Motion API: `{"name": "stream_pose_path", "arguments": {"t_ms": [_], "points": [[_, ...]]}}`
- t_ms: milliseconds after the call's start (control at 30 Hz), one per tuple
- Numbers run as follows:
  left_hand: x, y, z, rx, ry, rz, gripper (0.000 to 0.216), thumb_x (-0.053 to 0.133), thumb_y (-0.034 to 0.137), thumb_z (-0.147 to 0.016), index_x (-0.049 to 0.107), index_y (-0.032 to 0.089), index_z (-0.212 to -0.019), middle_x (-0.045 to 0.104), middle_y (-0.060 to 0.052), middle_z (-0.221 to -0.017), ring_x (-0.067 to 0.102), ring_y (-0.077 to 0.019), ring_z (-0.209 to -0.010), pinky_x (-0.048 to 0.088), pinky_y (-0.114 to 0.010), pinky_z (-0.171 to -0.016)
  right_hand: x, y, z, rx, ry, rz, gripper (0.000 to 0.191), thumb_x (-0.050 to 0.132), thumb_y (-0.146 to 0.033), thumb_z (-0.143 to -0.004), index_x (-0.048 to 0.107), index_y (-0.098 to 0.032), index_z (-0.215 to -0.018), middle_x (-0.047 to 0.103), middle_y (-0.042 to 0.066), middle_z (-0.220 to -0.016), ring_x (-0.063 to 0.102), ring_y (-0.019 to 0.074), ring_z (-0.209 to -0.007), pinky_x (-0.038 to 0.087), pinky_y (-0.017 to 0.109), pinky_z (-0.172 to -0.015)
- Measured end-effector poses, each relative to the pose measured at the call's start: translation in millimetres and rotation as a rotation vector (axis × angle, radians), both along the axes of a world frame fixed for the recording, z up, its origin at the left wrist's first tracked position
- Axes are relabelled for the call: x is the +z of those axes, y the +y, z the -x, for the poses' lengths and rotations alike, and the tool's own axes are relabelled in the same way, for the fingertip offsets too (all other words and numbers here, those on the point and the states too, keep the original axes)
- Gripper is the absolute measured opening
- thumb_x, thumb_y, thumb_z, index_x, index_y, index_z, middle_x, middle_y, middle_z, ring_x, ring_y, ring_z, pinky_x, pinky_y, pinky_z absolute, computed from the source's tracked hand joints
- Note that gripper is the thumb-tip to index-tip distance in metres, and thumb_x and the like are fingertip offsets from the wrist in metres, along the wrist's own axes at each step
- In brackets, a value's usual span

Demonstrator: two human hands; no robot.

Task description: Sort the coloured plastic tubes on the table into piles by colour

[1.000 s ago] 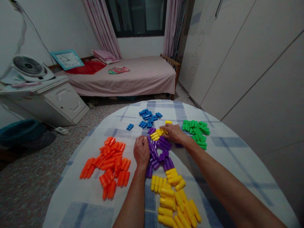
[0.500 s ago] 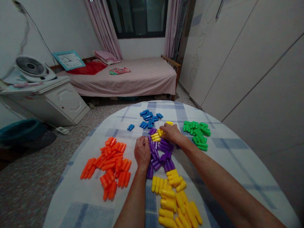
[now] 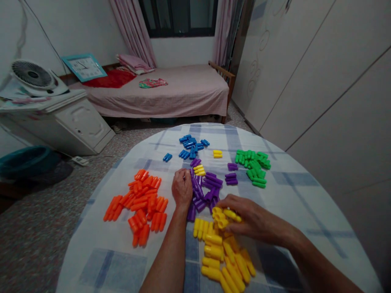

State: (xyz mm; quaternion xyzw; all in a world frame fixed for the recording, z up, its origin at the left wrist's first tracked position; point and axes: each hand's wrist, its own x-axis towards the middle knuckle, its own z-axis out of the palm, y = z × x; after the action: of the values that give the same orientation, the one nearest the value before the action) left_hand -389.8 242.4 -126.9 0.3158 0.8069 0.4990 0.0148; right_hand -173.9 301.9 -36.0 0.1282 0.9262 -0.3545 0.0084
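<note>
My right hand (image 3: 249,215) has its fingers closed on a yellow piece of joined plastic tubes (image 3: 229,215), above the far end of the yellow pile (image 3: 214,252). My left hand (image 3: 182,188) rests with curled fingers against the left side of the purple pile (image 3: 198,193); what it holds, if anything, is hidden. A separate yellow piece (image 3: 200,170) lies at the far edge of the purple pile. Another yellow piece (image 3: 217,154) sits farther back. Two loose purple pieces (image 3: 231,179) lie to the right of the purple pile.
Orange pieces (image 3: 148,203) are heaped left of my left arm. Blue pieces (image 3: 190,143) lie at the table's far side and green ones (image 3: 253,162) at the right. A checked cloth (image 3: 305,203) covers the round table. Beyond stands a bed (image 3: 183,95).
My right hand has come back from the yellow pieces near the purple pile to the near yellow pile. The yellow piece it covered now lies uncovered. My left hand stays by the purple pile.
</note>
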Motion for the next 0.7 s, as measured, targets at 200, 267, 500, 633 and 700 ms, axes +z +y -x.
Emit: {"name": "stream_pose_path", "arguments": {"t_ms": [200,267,500,633,700], "points": [[-0.8,1,0,0.019,-0.012,0.014,0.033,0.037,0.035,-0.09,0.066,0.017,-0.094,0.065,-0.009,-0.104,0.06,-0.0219,-0.099,0.045,-0.036,-0.091,1.2,-14,-8,0.036,-0.028,0.061,0.048,0.07,-0.029,-0.075,0.055,-0.026,-0.12,0.057,0.003,-0.112,0.056,0.0174,-0.1,0.043,0.026,-0.087],[-0.6,0,0,0.015,-0.013,0.015,0.034,0.037,0.035,-0.09,0.065,0.017,-0.095,0.065,-0.009,-0.104,0.059,-0.022,-0.1,0.045,-0.036,-0.091,0.5,-6,-3,0.002,0.039,0.036,0.043,0.068,-0.03,-0.078,0.056,-0.025,-0.118,0.057,0.003,-0.115,0.055,0.0176,-0.104,0.042,0.027,-0.091],[-0.1,0,0,0.009,-0.023,0.015,0.032,0.038,0.035,-0.091,0.065,0.019,-0.093,0.064,-0.008,-0.104,0.059,-0.0215,-0.1,0.045,-0.035,-0.09,-27.9,38,75,-0.389,0.224,-0.337,0.03,0.054,-0.032,-0.088,0.059,-0.015,-0.112,0.062,0.01,-0.109,0.056,0.0213,-0.104,0.042,0.033,-0.091],[-1.1,0,1,-0.007,-0.024,0.001,0.033,0.037,0.035,-0.091,0.065,0.018,-0.094,0.064,-0.009,-0.104,0.059,-0.0214,-0.1,0.045,-0.036,-0.09,-40.7,46,119,-0.441,0.044,-0.532,0.039,0.052,-0.044,-0.087,0.062,-0.014,-0.11,0.062,0.014,-0.108,0.054,0.028,-0.106,0.042,0.04,-0.088],[-1.2,0,1,-0.01,-0.023,-0.008,0.033,0.036,0.035,-0.091,0.065,0.018,-0.093,0.064,-0.009,-0.104,0.059,-0.0208,-0.1,0.045,-0.035,-0.09,-45.3,46,130,-0.44,-0.049,-0.564,0.04,0.052,-0.048,-0.085,0.064,-0.015,-0.103,0.061,0.015,-0.106,0.054,0.0294,-0.104,0.042,0.041,-0.085]]}}
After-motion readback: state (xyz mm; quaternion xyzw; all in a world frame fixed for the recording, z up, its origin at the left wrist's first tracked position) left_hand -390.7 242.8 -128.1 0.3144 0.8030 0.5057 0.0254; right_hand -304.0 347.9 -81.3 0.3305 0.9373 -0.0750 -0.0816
